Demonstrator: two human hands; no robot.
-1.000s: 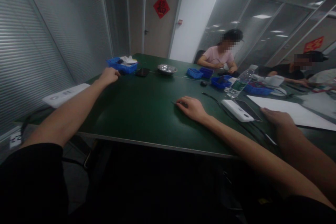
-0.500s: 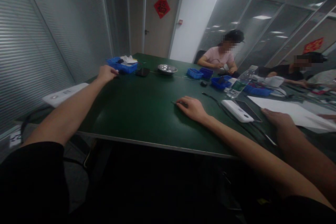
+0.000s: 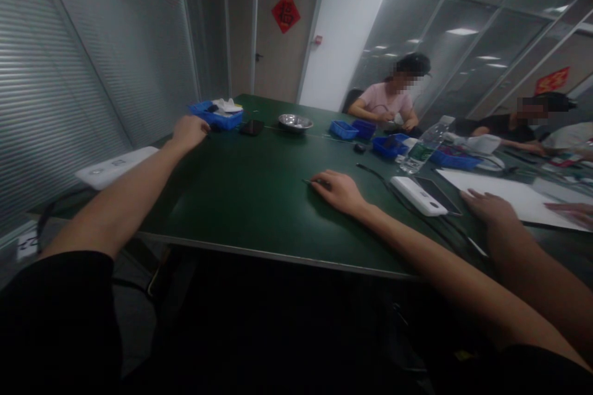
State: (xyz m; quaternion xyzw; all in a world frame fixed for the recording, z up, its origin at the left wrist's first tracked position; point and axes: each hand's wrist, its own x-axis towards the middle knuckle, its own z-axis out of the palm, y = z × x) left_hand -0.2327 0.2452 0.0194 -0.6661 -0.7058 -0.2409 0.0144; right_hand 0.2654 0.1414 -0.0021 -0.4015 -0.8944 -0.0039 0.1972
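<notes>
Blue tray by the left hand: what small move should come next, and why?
Perhaps the left hand should reach into the tray, being close by its near side, while the right hand is busy pinching a thin item.

Right hand on green table, slim object in fingers; left hand near blue tray.

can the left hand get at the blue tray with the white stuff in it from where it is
Most likely yes: the left hand is right by the near side of the blue tray, and nothing visible blocks the way, though whether they touch is hard to tell.
</notes>
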